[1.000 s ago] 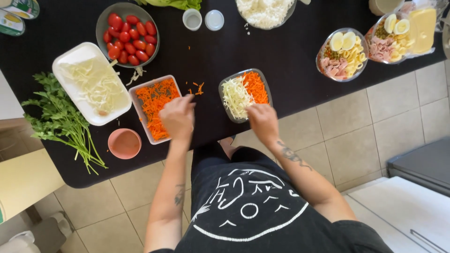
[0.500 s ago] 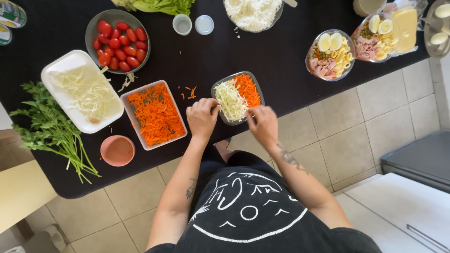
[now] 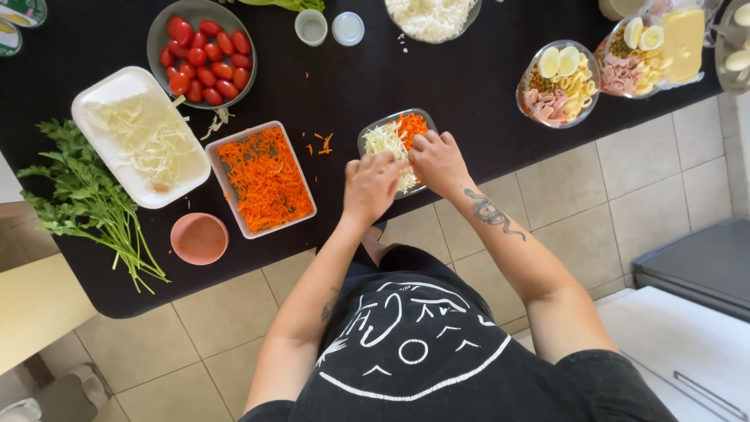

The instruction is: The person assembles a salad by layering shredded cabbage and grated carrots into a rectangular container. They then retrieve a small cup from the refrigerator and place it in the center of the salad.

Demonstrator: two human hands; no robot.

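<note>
A small clear container [image 3: 388,130] of shredded cabbage and grated carrot stands at the near edge of the black counter [image 3: 469,117]. Both my hands are over it. My left hand [image 3: 371,187] covers its near left part with the fingers curled down into the cabbage; whatever it holds is hidden. My right hand [image 3: 437,160] lies on the right side, fingertips touching the carrot [image 3: 410,125]. A rectangular tray of grated carrot [image 3: 266,180] sits just left of my left hand.
On the left are a white tray of shredded cabbage [image 3: 141,141], a bowl of cherry tomatoes [image 3: 201,51], parsley [image 3: 86,199] and a small pink bowl [image 3: 199,238]. Filled salad containers [image 3: 558,82] stand at the right. Loose carrot bits [image 3: 320,143] lie on the counter.
My left hand moved right from the carrot tray to the small container. My right hand shifted from the container's near edge onto its carrot side.
</note>
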